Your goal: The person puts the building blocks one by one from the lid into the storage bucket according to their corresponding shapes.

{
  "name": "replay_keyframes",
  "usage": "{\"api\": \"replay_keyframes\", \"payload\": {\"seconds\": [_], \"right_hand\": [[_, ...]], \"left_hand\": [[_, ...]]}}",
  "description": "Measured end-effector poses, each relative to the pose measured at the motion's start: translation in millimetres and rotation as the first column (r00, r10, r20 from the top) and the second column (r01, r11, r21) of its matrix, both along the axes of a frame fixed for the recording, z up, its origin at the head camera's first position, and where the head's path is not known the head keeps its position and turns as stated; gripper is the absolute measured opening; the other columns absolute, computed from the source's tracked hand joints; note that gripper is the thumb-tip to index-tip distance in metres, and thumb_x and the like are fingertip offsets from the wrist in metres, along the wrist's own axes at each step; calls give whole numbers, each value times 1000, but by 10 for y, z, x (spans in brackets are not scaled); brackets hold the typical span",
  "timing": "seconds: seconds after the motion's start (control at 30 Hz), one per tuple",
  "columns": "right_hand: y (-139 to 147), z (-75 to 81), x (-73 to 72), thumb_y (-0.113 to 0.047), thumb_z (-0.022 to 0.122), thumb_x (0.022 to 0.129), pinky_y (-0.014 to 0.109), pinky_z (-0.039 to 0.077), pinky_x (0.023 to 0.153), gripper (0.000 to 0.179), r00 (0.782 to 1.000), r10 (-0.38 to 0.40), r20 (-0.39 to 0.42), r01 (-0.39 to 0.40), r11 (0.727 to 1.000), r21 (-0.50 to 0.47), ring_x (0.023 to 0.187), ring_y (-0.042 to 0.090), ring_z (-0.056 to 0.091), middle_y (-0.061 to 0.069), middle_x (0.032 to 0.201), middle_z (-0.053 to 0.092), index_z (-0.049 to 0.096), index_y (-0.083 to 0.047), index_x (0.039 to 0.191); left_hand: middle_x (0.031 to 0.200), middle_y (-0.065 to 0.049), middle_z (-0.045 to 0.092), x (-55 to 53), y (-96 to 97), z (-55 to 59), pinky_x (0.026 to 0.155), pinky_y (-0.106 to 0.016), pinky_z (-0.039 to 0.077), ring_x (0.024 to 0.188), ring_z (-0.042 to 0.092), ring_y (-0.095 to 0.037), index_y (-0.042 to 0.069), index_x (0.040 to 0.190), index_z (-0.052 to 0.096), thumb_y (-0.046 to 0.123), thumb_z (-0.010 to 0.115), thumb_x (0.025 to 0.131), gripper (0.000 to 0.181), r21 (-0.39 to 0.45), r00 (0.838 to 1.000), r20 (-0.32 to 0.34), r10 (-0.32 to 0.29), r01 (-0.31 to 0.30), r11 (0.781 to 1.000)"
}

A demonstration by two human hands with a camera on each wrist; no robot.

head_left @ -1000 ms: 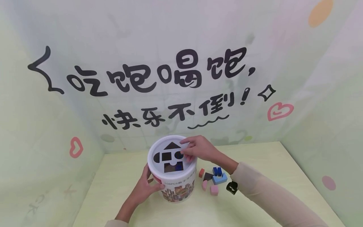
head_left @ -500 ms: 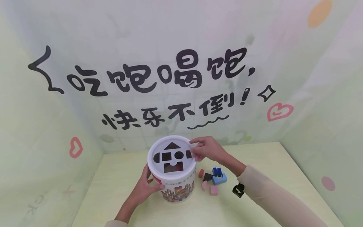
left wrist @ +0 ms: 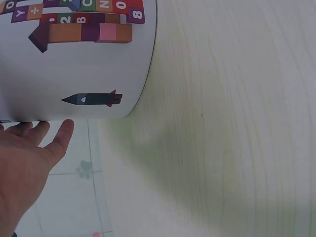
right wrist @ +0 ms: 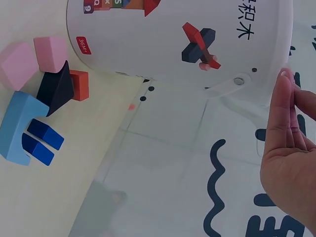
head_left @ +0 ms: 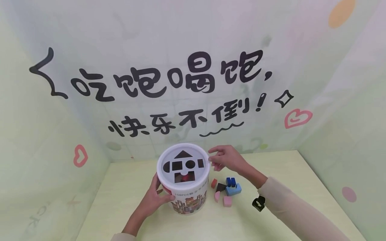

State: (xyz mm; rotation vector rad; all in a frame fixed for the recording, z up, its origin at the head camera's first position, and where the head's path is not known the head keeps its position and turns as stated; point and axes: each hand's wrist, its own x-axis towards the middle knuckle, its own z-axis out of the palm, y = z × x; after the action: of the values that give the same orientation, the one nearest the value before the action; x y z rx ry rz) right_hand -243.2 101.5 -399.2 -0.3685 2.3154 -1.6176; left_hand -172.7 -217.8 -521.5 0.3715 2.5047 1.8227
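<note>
A white bucket [head_left: 190, 204] with a printed building-block picture stands on the table. Its white lid [head_left: 165, 156] has triangle, half-round, square, round, rectangular and bridge-shaped holes; something red shows through the bridge-shaped one. My left hand [head_left: 153, 199] rests against the bucket's left side, thumb in front, fingers behind. In the left wrist view its extended fingertips [left wrist: 65, 129] touch the wall. My right hand [head_left: 227, 159] hovers at the lid's right edge, index finger extended and nothing visible in it. In the right wrist view that hand's fingers [right wrist: 280, 106] overlap the bucket's top edge.
Right of the bucket lie wooden blocks: a light blue bridge [head_left: 234, 190], two dark blue blocks [head_left: 228, 182], a black triangle [head_left: 221, 187], an orange-red block [head_left: 214, 183], a pink half-round [head_left: 217, 196] and a pink block [head_left: 227, 201]. A printed curtain [head_left: 135, 40] surrounds the table [head_left: 280, 177].
My right hand has drawn back rightward from over the round hole, uncovering the rectangular hole. What shows through the bridge-shaped hole has turned from blue to red. My left hand stays put.
</note>
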Motion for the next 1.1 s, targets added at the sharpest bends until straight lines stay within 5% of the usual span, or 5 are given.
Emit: {"api": "replay_keyframes", "payload": {"seconds": [0.4, 1.1], "right_hand": [[208, -168, 28, -13, 68, 90, 36, 61, 62, 37, 999, -46, 16, 46, 999, 15, 58, 18, 66, 8, 71, 68, 61, 3, 122], [491, -526, 36, -17, 69, 90, 33, 60, 61, 37, 989, -144, 44, 141, 987, 74, 58, 18, 65, 7, 71, 69, 61, 2, 121]], "left_hand": [[158, -13, 27, 5, 22, 0, 104, -63, 37, 144, 26, -42, 26, 156, 10, 19, 84, 74, 111, -12, 999, 34, 22, -22, 1000], [159, -18, 23, 2, -5, -21, 103, -63, 39, 144, 23, -44, 22, 156, 10, 15, 84, 73, 112, -13, 1000, -3, 4, -4, 1000]]}}
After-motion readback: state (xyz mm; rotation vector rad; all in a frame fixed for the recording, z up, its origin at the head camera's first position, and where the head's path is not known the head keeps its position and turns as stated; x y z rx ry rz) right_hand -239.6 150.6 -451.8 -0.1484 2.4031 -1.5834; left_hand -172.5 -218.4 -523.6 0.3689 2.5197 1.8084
